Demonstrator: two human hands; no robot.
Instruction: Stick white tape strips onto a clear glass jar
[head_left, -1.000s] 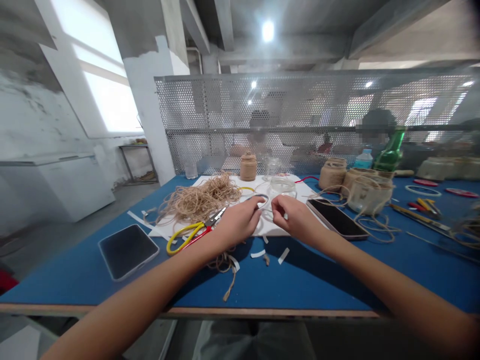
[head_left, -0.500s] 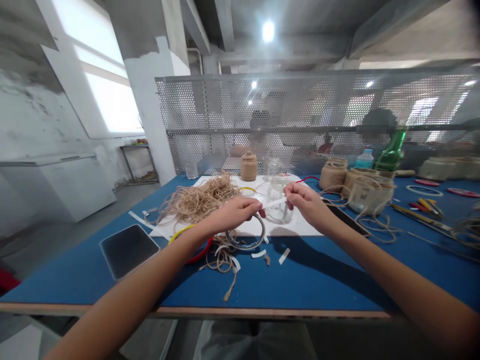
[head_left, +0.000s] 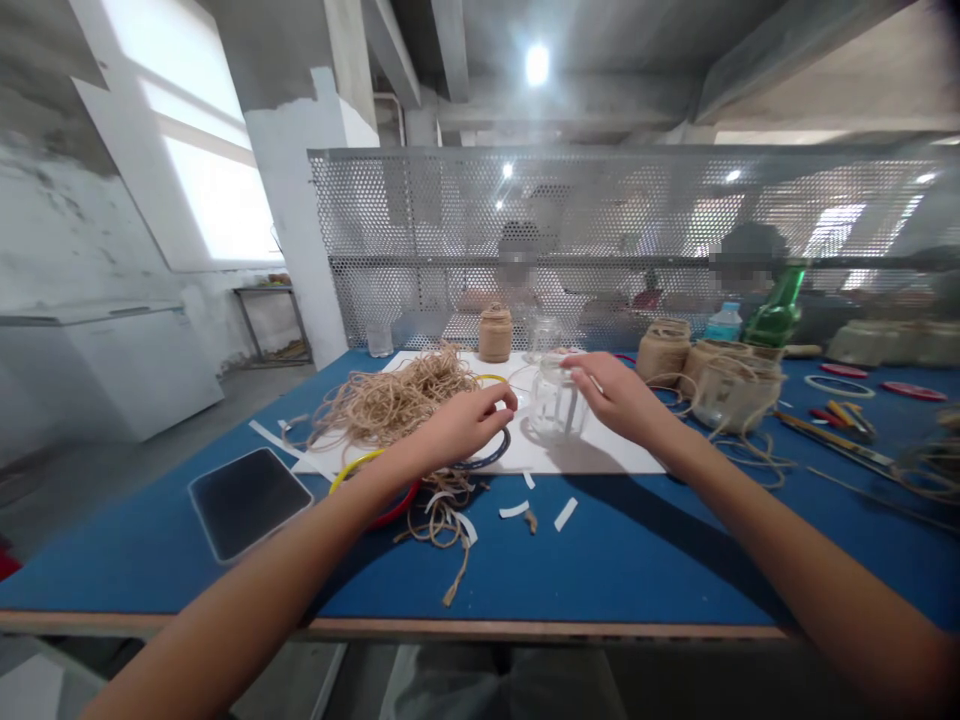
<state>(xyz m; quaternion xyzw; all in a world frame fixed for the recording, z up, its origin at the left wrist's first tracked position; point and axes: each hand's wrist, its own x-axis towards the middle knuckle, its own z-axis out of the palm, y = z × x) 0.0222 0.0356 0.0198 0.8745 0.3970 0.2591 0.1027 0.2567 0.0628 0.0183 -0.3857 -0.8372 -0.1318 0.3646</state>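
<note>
My left hand (head_left: 474,418) hovers over the near edge of the white paper, thumb and fingers pinched together. A pale narrow strip (head_left: 522,411) shows at its fingertips, faint against the paper. Below this hand is a dark ring (head_left: 491,452), partly hidden by it. My right hand (head_left: 604,388) has its fingers closed on the rim of a clear glass jar (head_left: 556,412), which stands upright on the white paper (head_left: 611,455). A pale strip runs down the jar's side. Left of my left hand lies a loose heap of jute twine (head_left: 397,395).
A twine-wrapped jar (head_left: 495,335) stands behind the heap. More wrapped jars (head_left: 664,350) and a green bottle (head_left: 776,315) are at the right, beside pliers-like tools (head_left: 847,420). A dark tablet (head_left: 251,502) lies left. White scraps (head_left: 566,514) and twine ends are in front.
My right hand has left the white strip stretched between my hands and moved onto the jar's rim. My left hand has shifted slightly left; the ring under it has tipped flatter.
</note>
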